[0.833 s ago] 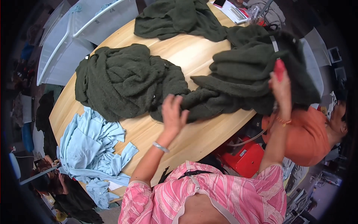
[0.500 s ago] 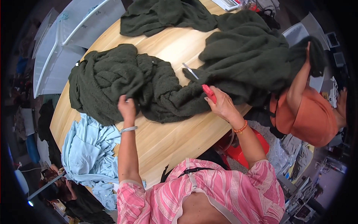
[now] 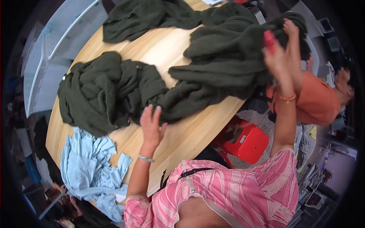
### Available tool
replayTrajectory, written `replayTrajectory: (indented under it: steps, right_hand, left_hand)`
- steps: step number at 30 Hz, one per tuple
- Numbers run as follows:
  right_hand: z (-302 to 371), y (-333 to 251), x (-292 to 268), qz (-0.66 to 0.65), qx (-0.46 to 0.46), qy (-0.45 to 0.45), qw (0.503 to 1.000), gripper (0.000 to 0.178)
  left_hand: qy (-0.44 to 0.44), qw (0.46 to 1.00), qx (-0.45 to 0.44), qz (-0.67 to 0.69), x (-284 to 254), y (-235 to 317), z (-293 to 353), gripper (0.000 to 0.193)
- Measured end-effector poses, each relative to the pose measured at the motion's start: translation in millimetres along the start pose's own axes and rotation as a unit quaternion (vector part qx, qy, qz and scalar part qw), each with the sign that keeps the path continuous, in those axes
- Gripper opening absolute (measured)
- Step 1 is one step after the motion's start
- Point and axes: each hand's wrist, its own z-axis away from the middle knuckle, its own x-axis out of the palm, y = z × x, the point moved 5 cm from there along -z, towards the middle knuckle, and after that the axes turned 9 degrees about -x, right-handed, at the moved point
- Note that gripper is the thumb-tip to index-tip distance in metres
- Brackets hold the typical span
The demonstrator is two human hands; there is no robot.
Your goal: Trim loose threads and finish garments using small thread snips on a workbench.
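Dark green fleecy fabric (image 3: 95,87) lies bunched on the light wooden table (image 3: 190,131), stretching to a wide spread on the right. My left hand (image 3: 150,127) is beside the near edge of this fabric, fingers apart, holding nothing. Reaching far right, my right hand (image 3: 276,64) is blurred and closed round a red-handled tool (image 3: 269,41); its blade cannot be made out now. The tool is over or against the right part of the fabric; contact is unclear. Close by, a co-worker's hand (image 3: 291,27) is on the fabric's far right end.
Light blue cloth (image 3: 89,163) is heaped at the table's left. Another dark green piece (image 3: 148,19) lies at the back. White panels (image 3: 57,49) stand beyond the left edge. A red stool (image 3: 251,142) is below the right edge, near the co-worker's orange clothing (image 3: 317,100).
My right hand has swung right and away with the red-handled tool, whose thin metal blade showed earlier. My left hand has come off the fabric, moved right and opened.
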Motion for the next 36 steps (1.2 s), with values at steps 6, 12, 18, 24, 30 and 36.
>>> replayTrajectory:
  steps: [6,12,18,24,30,36]
  right_hand:
    - [109,-20,23,-0.052,0.078,-0.226,0.970,0.049]
    - [146,4,-45,-0.025,0.101,-0.292,0.951,0.044]
    - [154,-2,-110,0.016,0.042,-0.384,0.922,0.042]
    - [53,54,-191,0.068,0.085,-0.098,0.989,0.023]
    - [27,-1,-205,-0.004,0.070,-0.046,0.996,0.026]
    - [177,-98,-6,-0.243,-0.010,-0.300,0.922,0.051]
  left_hand:
    - [-0.074,0.995,-0.019,-0.064,67,-3,-17,0.100]
    - [-0.047,0.990,0.050,-0.120,64,12,-15,0.067]
    - [-0.094,0.992,0.050,-0.066,24,17,11,0.040]
    - [-0.232,0.968,0.026,-0.088,-12,-4,104,0.026]
    - [-0.199,0.978,-0.058,-0.017,-42,-39,161,0.024]
    - [-0.469,0.852,-0.089,0.214,-126,45,185,0.032]
